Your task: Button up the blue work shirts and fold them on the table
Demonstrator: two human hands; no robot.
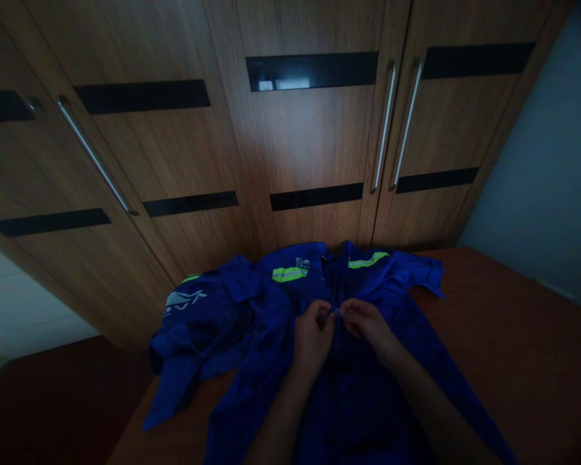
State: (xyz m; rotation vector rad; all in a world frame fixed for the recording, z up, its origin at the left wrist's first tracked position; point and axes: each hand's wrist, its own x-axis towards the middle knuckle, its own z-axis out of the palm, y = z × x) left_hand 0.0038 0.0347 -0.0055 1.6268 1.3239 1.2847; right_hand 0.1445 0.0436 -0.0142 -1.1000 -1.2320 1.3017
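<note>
With fingers pinched: shirt placket between.

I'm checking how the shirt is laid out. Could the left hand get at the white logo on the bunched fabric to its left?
Probably yes: the left hand is pinching the blue shirt at its front, and the white logo lies uncovered, with only rumpled cloth between.

A blue shirt with yellow-green stripes lies spread on a brown table. Left hand and right hand meet at the shirt's front, fingertips pinching the cloth, nearly touching each other. At 12 o'clock stands a wooden wardrobe with metal handles; at 9 o'clock a sleeve hangs over the table's edge.
</note>
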